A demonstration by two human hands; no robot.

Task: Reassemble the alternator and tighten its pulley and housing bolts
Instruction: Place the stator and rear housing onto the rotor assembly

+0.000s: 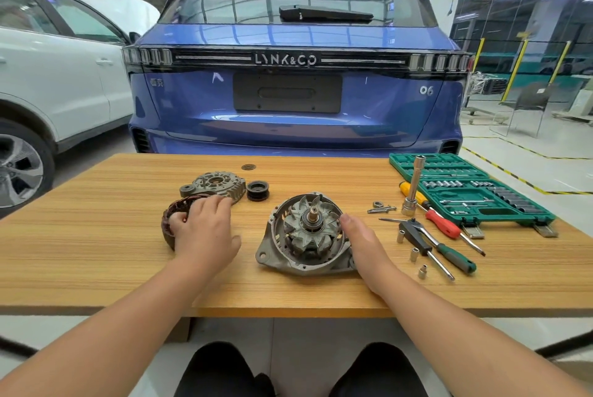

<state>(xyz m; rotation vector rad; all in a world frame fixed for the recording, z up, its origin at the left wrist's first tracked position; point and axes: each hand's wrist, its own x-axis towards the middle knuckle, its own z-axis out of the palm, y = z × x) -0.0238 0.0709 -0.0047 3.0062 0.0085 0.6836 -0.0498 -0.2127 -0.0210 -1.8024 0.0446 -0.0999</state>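
We read "LYNK&CO" across the tailgate light bar [285,59] of the blue car [295,108], and "06" low on its right; nothing else legible.

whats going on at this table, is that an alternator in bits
Yes. A person is reassembling it on the wooden table. The left hand grips the copper-wound stator; the right hand rests against the housing half holding the rotor. The other end cover and pulley lie behind, unfitted, bolts to the right.
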